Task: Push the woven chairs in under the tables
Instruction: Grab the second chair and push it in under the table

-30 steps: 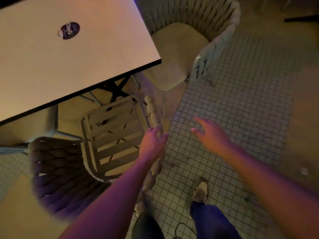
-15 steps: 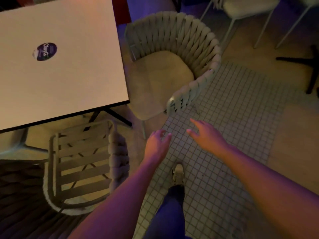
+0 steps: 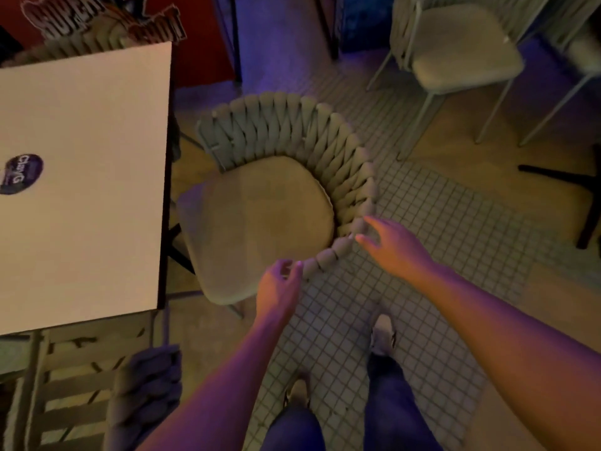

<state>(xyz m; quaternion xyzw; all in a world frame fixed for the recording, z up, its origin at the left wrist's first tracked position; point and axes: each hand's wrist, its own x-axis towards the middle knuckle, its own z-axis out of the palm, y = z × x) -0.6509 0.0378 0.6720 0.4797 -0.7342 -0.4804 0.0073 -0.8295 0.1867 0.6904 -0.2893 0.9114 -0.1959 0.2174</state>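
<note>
A woven chair with a curved rope back and a beige seat cushion stands beside the right edge of a white table, its seat mostly out from under the top. My left hand is at the near end of the woven back, fingers curled and just touching the rope. My right hand reaches the back's rim further right, fingers spread, fingertips on the weave. Neither hand has closed around it. A second woven chair with a slatted seat sits tucked at the table's near edge, lower left.
A round dark sticker lies on the table top. Another cushioned chair on thin metal legs stands at the upper right, with a black table base at the right edge. Small-tiled floor lies underfoot; my shoes and legs show at the bottom.
I have stepped from the slatted chair toward the cushioned woven chair. Both hands moved forward and now touch its woven back; before, they hung in the air short of it.
</note>
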